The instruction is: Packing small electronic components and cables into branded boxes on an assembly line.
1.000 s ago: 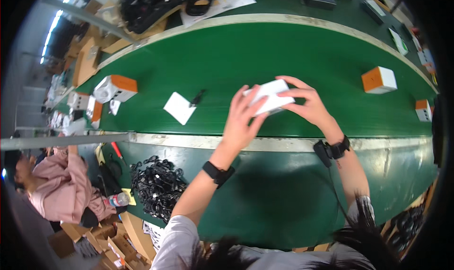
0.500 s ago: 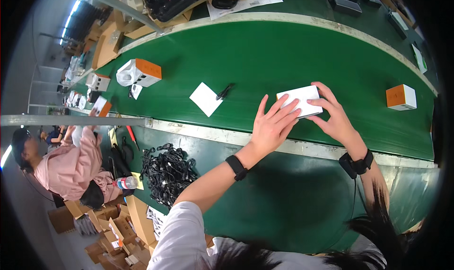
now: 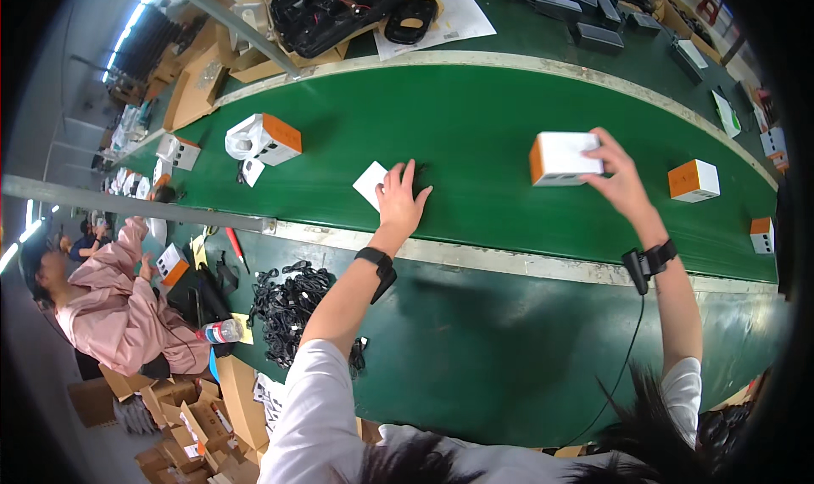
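Note:
My right hand (image 3: 623,181) grips the right end of a white and orange box (image 3: 561,155), thumb on the near side and fingers over the far edge. The box sits on or just over the green conveyor belt (image 3: 475,111); I cannot tell which. Farther left, my left hand (image 3: 399,206) is open with fingers spread, over a white paper (image 3: 368,184) on the belt. Its fingers mostly hide a small black cable beside that paper; I see no grasp on it.
Another orange and white box (image 3: 694,181) stands on the belt to the right. To the left is an open box (image 3: 270,139) with a white bag. A black cable pile (image 3: 292,310) lies on the near table. At far left sits a person in pink (image 3: 127,314).
My left hand has left the box and moved left to the paper. My right hand alone now holds the box, slightly farther right. Boxes on the belt have shifted right.

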### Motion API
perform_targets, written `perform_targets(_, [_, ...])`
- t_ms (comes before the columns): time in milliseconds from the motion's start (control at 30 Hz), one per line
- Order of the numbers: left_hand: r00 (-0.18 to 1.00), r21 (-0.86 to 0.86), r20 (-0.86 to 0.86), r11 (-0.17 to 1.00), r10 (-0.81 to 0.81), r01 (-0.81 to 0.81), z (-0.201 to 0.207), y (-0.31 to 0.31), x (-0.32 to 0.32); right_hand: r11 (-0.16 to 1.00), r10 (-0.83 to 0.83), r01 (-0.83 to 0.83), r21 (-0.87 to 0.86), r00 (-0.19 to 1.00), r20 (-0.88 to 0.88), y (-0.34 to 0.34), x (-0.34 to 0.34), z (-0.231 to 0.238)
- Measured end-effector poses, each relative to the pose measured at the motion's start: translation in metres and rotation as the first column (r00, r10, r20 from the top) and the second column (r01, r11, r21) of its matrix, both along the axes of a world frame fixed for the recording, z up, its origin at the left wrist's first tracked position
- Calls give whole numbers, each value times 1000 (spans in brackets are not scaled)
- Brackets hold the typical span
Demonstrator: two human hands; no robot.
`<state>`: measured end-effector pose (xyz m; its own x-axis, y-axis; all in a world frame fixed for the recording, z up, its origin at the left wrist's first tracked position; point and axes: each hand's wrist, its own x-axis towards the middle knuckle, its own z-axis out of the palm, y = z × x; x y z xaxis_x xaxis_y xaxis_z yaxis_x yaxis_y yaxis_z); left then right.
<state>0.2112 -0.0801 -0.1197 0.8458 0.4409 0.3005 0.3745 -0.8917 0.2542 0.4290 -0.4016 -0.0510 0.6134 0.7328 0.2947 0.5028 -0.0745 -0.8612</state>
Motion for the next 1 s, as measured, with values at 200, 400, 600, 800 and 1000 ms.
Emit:
perform_targets(200, [997, -118, 79, 993, 25, -15, -22, 20, 12, 979, -202, 202, -22, 979, 16, -53, 49, -40])
perform_targets(400, [958, -245, 163, 950, 234, -191, 4, 65, -13, 937, -289, 307, -166, 949, 125, -57, 26, -10])
perform_targets(600, [976, -384, -103, 898, 191, -216, -5, 76, -23, 945, -271, 281, -168, 959, 79, -63, 30, -18])
perform_targets(800, [960, -711, 155, 701, 234, -56, 76, 84, -139, 907, -262, 301, -294, 951, 164, -82, 36, -18])
perform_targets(1000, [701, -509, -544, 482, 462, -713, 171, 86, -468, 865, -320, 466, -185, 797, 513, -77, 22, -7])
